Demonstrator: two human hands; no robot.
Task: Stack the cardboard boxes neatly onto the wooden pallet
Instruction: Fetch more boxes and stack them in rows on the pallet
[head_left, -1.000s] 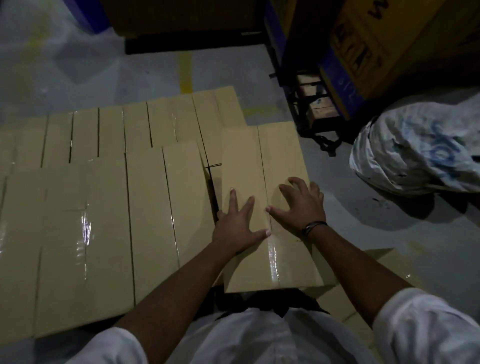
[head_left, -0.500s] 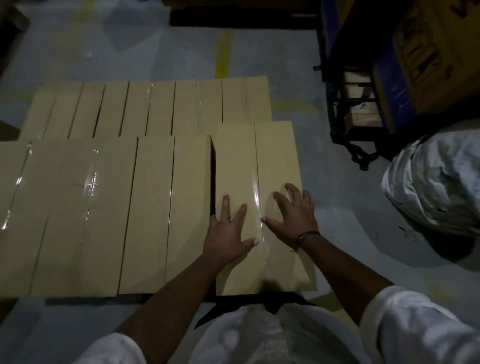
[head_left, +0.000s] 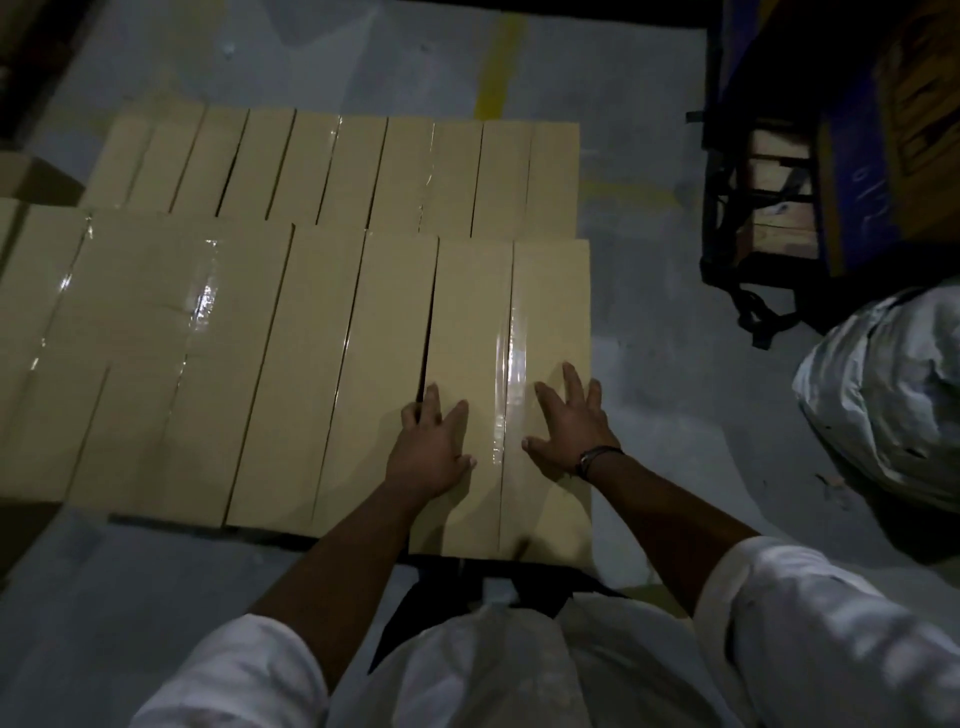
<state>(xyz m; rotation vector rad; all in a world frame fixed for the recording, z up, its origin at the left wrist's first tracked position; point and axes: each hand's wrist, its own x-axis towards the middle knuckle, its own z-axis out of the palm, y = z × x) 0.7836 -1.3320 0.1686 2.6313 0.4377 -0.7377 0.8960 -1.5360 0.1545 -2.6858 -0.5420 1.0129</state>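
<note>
The left hand (head_left: 434, 449) and right hand (head_left: 569, 431) press flat, fingers spread and apart, on the rightmost box (head_left: 550, 301), centre-right of the frame. It looks like the seating step. A dark gap beside the neighbouring box (head_left: 384, 364) likely calls for a leftward push. The pallet is hidden underneath.

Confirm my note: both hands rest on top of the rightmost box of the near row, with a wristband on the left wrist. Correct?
No. The head view shows the wristband on the right wrist, not the left. The left hand and right hand do rest on top of the rightmost box of the near row.
</note>
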